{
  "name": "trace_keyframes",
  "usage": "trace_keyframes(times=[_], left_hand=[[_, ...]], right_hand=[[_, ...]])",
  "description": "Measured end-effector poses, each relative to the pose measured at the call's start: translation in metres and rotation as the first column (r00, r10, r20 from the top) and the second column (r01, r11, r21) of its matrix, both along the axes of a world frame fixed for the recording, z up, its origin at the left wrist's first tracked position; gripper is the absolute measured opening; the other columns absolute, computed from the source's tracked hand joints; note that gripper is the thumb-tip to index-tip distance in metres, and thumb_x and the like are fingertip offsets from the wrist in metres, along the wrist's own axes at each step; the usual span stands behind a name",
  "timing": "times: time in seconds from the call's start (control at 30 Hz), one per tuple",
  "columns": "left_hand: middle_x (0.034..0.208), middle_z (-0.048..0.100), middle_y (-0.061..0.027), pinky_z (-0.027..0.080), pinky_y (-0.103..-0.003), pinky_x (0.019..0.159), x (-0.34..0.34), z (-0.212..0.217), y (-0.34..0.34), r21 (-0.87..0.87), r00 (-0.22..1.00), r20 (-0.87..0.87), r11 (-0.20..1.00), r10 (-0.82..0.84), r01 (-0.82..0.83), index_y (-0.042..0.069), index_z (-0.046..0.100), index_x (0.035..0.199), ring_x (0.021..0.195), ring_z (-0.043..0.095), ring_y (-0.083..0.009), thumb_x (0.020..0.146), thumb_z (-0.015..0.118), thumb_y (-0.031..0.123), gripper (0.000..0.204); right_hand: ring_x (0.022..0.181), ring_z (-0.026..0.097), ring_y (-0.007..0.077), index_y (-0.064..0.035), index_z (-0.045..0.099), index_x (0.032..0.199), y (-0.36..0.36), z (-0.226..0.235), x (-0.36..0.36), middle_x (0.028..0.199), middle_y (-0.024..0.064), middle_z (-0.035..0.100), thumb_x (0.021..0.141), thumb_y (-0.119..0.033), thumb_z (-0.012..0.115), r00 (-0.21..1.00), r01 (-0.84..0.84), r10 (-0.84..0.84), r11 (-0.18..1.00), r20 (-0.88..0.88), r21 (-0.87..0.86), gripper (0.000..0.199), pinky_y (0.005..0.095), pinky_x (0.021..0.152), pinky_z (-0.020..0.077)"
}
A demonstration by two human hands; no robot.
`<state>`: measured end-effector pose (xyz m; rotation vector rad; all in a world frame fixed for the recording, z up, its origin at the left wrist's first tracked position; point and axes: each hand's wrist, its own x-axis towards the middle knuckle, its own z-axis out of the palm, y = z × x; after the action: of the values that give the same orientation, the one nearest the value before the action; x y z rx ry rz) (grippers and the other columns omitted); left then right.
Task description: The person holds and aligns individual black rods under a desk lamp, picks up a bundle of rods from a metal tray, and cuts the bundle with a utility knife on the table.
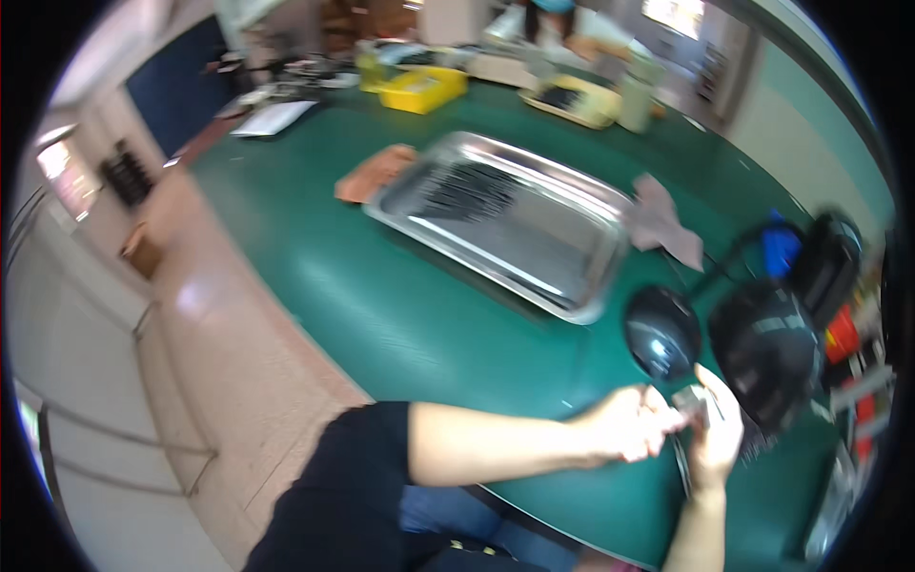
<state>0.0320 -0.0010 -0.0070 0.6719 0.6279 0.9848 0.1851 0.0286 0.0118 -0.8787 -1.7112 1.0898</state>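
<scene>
At the right front of the green table my two hands meet. The fingers of my left hand (629, 422) are curled and pinched together at the small item between the hands. Between the thumb and fingers of my right hand (715, 440) is a small whitish-grey piece (690, 400), too blurred to name. A thin dark strip (681, 464) hangs down beside the right palm; whether it joins the piece I cannot tell. Just beyond both hands stands a black lamp (662, 332) with a rounded head. Farther off, a shallow steel tray (562, 229) holds a pile of thin black pieces (467, 194).
A brown cloth (374, 173) lies at the tray's left end, a greyish-pink cloth (660, 219) at its right. Dark rounded equipment (767, 348) crowds the right. A yellow box (424, 91), a pale tray (596, 112) and a green bottle (637, 95) stand near another person.
</scene>
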Motion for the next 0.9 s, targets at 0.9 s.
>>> trace_keyframes(times=[0.9], left_hand=[[0.058, 0.054, -0.0072, 0.034, -0.018, 0.037, -0.007, 0.010, -0.005, 0.159, 0.983, -0.145, 0.983, 0.116, -0.093, 0.003, 0.043, 0.077, 0.038, 0.043, -0.0067, 0.085, 0.049, 0.012, 0.014]], right_hand=[[0.087, 0.054, 0.0192, 0.0065, 0.049, 0.101, 0.009, -0.027, 0.018, 0.095, 0.0106, 0.056, 0.073, 0.006, 0.049, 0.972, -0.079, 0.104, 0.990, -0.211, 0.120, 0.028, 0.0280, 0.077, 0.0434]])
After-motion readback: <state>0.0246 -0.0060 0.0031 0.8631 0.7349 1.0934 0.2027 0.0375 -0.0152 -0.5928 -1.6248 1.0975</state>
